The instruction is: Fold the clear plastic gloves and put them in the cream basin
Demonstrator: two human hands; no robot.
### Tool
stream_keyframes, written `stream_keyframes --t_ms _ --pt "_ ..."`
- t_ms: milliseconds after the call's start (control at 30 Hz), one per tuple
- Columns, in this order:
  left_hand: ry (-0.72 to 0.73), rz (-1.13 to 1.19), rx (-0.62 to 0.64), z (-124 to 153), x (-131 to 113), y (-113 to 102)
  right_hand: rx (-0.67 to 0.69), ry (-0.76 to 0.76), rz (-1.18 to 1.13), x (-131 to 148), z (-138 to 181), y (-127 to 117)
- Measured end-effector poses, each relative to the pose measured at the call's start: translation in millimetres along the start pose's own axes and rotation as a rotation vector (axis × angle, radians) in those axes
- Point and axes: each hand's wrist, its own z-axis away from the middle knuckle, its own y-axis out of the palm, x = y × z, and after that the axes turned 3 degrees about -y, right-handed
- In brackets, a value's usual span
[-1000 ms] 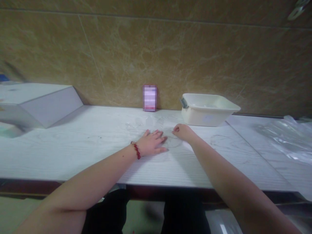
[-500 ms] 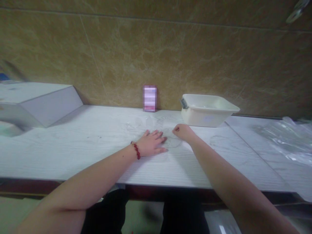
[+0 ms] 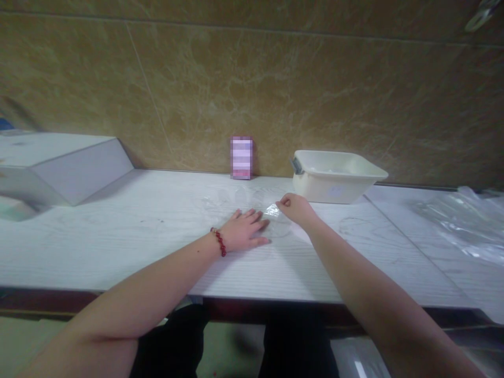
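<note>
My left hand [image 3: 244, 231] lies flat with fingers spread, pressing on a clear plastic bag or film [image 3: 272, 210] on the white table [image 3: 165, 252]. A red bead bracelet [image 3: 220, 243] circles that wrist. To its right, my right hand [image 3: 298, 209] is closed in a pinch at the plastic's right edge. Between the two hands the plastic shines and looks slightly raised. Its full outline is hard to see against the pale tabletop.
A cream plastic bin [image 3: 334, 181] with a grey handle stands behind my right hand. A blurred phone-like rectangle [image 3: 241, 158] leans on the tiled wall [image 3: 252, 79]. Crumpled clear plastic bags [image 3: 468, 226] lie at the right. A white box [image 3: 79, 168] sits at the left.
My right hand has moved slightly up and left, still pinched. A bright glint now shows on the plastic between the hands. The left hand has stayed in place.
</note>
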Motion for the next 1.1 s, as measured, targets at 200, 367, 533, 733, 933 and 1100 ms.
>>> stream_keyframes --t_ms 200,367,533,733,933,1100 --pt "0.008 -0.015 -0.014 0 -1 -2 -0.030 -0.035 -0.040 5 2 -3" --pt "0.016 -0.020 -0.018 -1 -1 -2 -0.042 -0.055 -0.047 5 2 -3" --pt "0.002 -0.006 -0.021 0 0 -2 -0.048 -0.064 -0.046 4 1 -2" --pt "-0.052 0.045 -0.096 -3 1 -1 -0.043 -0.067 -0.031 6 2 -2" --pt "-0.304 0.313 -0.384 -11 9 0 -0.048 -0.080 -0.047 8 4 -3" --pt "-0.530 0.724 -0.447 -16 19 6 -0.038 -0.093 -0.071 12 6 -3"
